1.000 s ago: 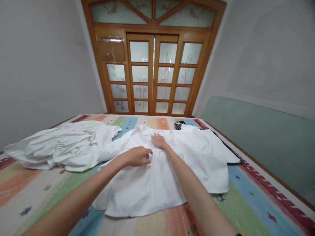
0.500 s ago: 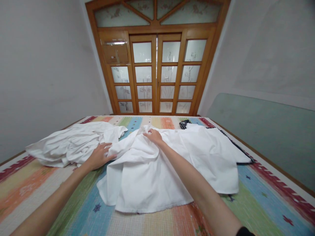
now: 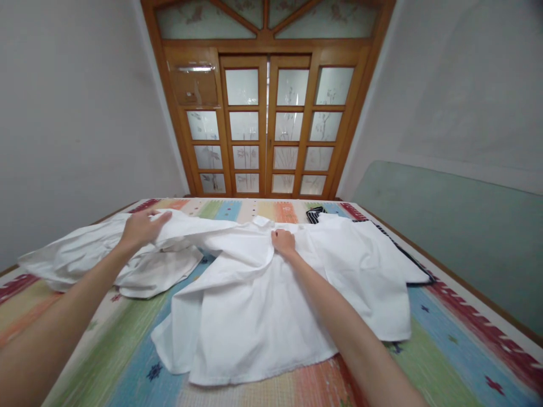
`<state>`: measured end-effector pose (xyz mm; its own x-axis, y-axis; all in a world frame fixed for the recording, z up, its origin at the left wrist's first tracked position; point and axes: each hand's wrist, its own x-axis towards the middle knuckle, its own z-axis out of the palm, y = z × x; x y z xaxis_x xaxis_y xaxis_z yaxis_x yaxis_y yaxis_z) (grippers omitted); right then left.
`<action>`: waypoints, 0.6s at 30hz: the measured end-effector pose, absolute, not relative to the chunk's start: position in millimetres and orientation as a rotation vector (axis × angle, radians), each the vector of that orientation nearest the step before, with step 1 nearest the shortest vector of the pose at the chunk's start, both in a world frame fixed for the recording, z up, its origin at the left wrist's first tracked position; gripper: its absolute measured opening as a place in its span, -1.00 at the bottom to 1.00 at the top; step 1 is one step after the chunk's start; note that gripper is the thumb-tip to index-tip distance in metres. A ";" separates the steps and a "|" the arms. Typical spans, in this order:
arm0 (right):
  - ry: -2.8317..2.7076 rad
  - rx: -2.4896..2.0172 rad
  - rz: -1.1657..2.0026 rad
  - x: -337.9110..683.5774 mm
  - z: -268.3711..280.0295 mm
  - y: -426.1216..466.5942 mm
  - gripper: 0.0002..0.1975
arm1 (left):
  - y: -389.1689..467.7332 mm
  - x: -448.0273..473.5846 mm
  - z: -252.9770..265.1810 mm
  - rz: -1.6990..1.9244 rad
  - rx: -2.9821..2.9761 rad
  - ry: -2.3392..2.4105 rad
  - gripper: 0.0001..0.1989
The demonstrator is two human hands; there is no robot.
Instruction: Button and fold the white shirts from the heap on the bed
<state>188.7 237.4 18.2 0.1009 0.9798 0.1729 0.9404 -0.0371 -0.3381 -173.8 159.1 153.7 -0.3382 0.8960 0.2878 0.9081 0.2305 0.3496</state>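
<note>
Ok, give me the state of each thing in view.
Shirt: spread out, creased, sleeve extended leftward
Left hand: at the sleeve, grip unclear
Right hand: closed on the shirt
White bundle: crumpled
Striped cloth: partly hidden
Patterned cover: spread flat
Doors: nearly shut, thin gap

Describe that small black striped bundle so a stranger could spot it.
Start at the wooden doors with frosted panes, then drop to the far end of the multicoloured striped cover. Right of centre, behind the white fabric, sits the small black bundle. Thin white lines distinguish it from that plain fabric.
</note>
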 end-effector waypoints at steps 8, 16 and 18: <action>-2.003 -1.854 -0.172 184.0 1.4 233.6 -0.56 | 179.7 -185.1 144.5 -0.009 -2.241 -1.484 -0.13; -2.333 -1.659 -0.222 187.9 -4.2 242.0 -0.58 | 173.6 -200.6 168.5 -0.114 -2.078 -1.634 -0.59; -2.346 -1.700 -0.168 187.3 -5.4 243.7 -0.56 | 171.8 -202.5 181.6 -0.328 -2.013 -1.874 -0.63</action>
